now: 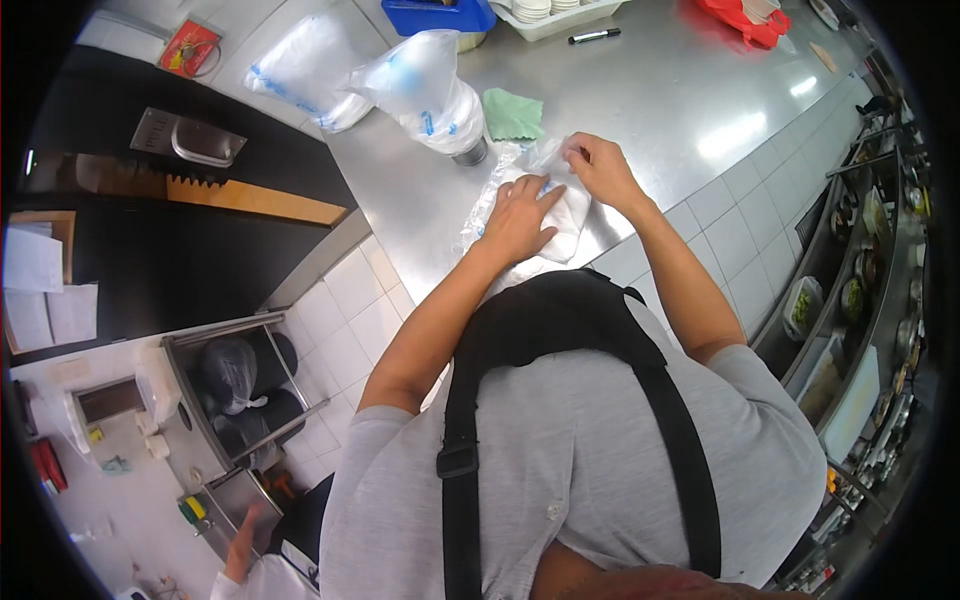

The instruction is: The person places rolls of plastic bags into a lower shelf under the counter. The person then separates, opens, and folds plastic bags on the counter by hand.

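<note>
Packet (568, 222), white and wrapped in clear plastic with small blue print, lies at the near edge of the steel desk (630, 95), right in front of the person. The left hand (515, 220) rests on it palm down, fingers open and spread, with nothing gripped. The right hand (600, 170) is at the packet's far right part, thumb and fingertips brought together on the loose clear film (545, 155). More crumpled plastic (482, 212) lies along the packet's left side.

Just beyond the hands is a green cloth (513, 114), lying flat. To its left, a tall clear bag (425, 90) with blue print covers a stack that stands on a dark round base (470, 155). Farther left, a second filled bag (305, 75) sits by the desk's left edge.

At the far side are a blue container (437, 15) and, to its right, a white basket (560, 15) holding stacks of small white pieces (530, 9). A black and white marker (594, 36) lies just on the near side of the basket. Well to the right, an open red bag (745, 22) holds something pale.
</note>
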The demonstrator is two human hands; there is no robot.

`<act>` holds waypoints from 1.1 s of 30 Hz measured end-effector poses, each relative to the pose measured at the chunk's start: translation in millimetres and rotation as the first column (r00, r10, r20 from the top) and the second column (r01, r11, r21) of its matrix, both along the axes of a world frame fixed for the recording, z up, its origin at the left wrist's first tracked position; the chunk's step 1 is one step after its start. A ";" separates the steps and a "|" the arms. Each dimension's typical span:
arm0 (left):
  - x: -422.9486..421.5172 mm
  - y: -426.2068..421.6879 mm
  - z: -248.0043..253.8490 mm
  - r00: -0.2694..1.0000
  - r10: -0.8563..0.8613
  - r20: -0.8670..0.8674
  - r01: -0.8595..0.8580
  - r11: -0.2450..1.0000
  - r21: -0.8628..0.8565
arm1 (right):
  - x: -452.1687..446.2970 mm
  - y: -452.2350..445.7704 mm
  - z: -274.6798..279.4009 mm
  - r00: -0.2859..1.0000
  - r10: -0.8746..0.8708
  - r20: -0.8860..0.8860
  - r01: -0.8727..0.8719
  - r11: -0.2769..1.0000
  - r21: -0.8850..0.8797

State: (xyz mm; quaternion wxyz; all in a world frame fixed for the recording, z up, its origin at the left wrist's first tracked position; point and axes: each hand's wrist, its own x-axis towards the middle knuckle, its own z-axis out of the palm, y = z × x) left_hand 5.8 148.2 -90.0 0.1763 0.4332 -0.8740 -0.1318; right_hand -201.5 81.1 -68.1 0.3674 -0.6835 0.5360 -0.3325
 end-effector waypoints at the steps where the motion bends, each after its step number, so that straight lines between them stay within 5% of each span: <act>1: 0.7 -1.5 -1.6 1.000 0.013 0.007 -0.013 0.999 0.034 | -0.9 -1.0 -2.3 1.000 0.005 0.005 -0.005 1.000 0.026; 9: 3.1 0.0 -9.4 0.992 0.095 0.084 -0.108 0.979 0.173 | -17.3 -51.7 36.7 0.884 -0.414 0.218 0.464 0.839 -0.285; 12: 4.0 2.6 -7.7 0.995 0.100 -0.024 -0.098 0.993 0.067 | -14.1 -65.2 86.6 0.811 -0.286 0.510 0.500 0.792 -0.350; 15: 18.2 -6.1 -18.3 0.941 0.110 -0.321 -0.029 0.968 0.249 | -17.9 -63.5 113.2 0.849 -0.134 0.512 0.352 0.865 -0.357; 17: 15.9 6.4 43.7 0.750 0.285 -0.596 -0.226 0.958 0.174 | -29.7 -61.1 102.8 0.891 0.084 0.446 0.094 0.927 -0.362; 20: 19.5 12.9 133.4 0.564 0.199 -0.801 -0.390 0.920 -0.047 | -11.9 -32.3 124.8 0.753 0.164 0.637 -0.086 0.985 -0.152; 21: 17.7 15.3 172.2 0.532 0.148 -0.834 -0.388 0.918 -0.085 | -9.8 -28.2 128.3 0.769 0.235 0.595 -0.210 0.971 -0.112; 23: 15.7 15.9 224.9 0.715 0.086 -0.694 -0.346 0.906 -0.243 | 1.6 -12.6 151.8 0.762 0.412 0.500 -0.442 0.895 -0.065; 25: 24.5 9.7 236.5 0.829 0.037 -0.558 -0.227 0.934 -0.276 | 9.3 -12.0 157.5 0.703 0.626 0.336 -0.600 0.777 -0.192; 27: 43.0 1.3 227.5 0.886 -0.043 -0.461 -0.044 0.983 -0.177 | 12.0 -4.0 170.3 0.671 0.627 0.395 -0.623 0.766 -0.158; 30: 69.6 4.8 219.3 0.780 0.036 -0.625 0.111 0.975 0.195 | 10.9 -4.6 166.3 0.629 0.576 0.522 -0.630 0.771 -0.091; 33: 76.6 6.2 206.4 0.531 -0.068 -0.844 0.282 0.954 0.101 | 10.8 -17.0 140.0 0.549 0.577 0.605 -0.692 0.719 -0.058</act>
